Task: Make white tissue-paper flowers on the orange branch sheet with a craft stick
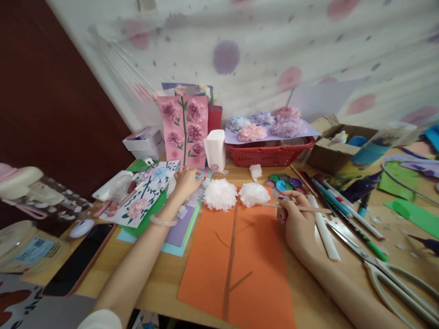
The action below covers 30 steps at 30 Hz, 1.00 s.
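An orange paper sheet (259, 256) lies before me, with a brown stem and short side branches drawn on it. Two fluffy white tissue-paper flowers (220, 194) rest side by side at its top end. My right hand (297, 221) grips a thin wooden stick (310, 209), whose tip points left, just below the right flower. My left hand (188, 182) is over the stack of coloured paper (176, 233), left of the flowers. Its fingers are bent together, and whatever they hold is hidden. Small pale paper pieces (183, 211) lie under that hand.
Behind stand a pink flower picture (174, 125), a white container (215, 151) and a red basket (264, 155) topped with paper flowers. Scissors (373, 262), pens (346, 214) and a cardboard box (320, 153) are at right. A phone (80, 260) and a bottle (51, 194) are at left.
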Each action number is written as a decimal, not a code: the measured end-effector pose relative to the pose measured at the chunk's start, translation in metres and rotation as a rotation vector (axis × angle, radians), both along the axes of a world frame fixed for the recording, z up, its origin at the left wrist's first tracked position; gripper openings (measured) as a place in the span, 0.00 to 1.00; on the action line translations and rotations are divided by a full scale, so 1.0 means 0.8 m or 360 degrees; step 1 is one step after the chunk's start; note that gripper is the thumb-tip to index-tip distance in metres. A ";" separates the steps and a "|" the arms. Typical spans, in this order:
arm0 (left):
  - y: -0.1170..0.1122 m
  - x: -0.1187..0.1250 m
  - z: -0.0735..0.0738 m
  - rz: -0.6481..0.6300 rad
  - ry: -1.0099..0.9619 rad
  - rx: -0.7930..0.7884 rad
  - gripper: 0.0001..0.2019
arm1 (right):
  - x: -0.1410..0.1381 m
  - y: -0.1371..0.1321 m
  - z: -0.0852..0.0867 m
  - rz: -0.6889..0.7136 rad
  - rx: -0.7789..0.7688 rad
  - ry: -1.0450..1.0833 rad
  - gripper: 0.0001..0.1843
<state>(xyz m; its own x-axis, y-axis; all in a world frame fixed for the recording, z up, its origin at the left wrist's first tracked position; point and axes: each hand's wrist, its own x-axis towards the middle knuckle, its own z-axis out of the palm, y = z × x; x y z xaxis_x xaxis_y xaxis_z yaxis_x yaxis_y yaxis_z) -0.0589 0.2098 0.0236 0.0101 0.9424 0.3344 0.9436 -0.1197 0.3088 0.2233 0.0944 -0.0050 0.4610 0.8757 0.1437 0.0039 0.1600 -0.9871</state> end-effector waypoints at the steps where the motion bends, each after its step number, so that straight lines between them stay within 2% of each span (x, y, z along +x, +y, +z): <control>1: 0.003 0.005 -0.005 0.0021 0.0016 -0.0028 0.06 | -0.001 -0.001 0.002 0.0020 -0.0009 0.0043 0.07; 4: 0.006 0.013 -0.013 0.0060 0.0050 -0.0103 0.06 | -0.001 -0.006 0.005 0.0046 -0.0006 0.0097 0.08; 7: 0.003 0.013 -0.010 0.0082 0.0070 -0.0122 0.05 | -0.001 -0.010 0.004 0.0072 -0.0044 0.0037 0.09; 10: 0.002 0.014 -0.006 0.0073 0.0079 -0.0101 0.07 | -0.002 -0.013 0.002 0.0112 -0.0101 -0.0017 0.09; 16: 0.004 0.022 -0.012 0.0007 0.0083 -0.0121 0.06 | -0.005 -0.018 0.009 0.0100 -0.0086 -0.0036 0.10; 20: 0.003 0.021 -0.001 0.0023 0.0050 -0.0067 0.08 | -0.005 -0.018 0.013 0.0066 -0.0090 -0.0058 0.09; 24: 0.004 0.013 0.007 0.0019 0.0036 -0.0033 0.10 | -0.006 -0.017 0.008 0.0077 -0.0069 -0.0054 0.09; 30: 0.007 0.015 -0.014 -0.0065 0.0063 -0.0066 0.08 | -0.005 -0.018 0.006 0.0122 -0.0048 -0.0033 0.08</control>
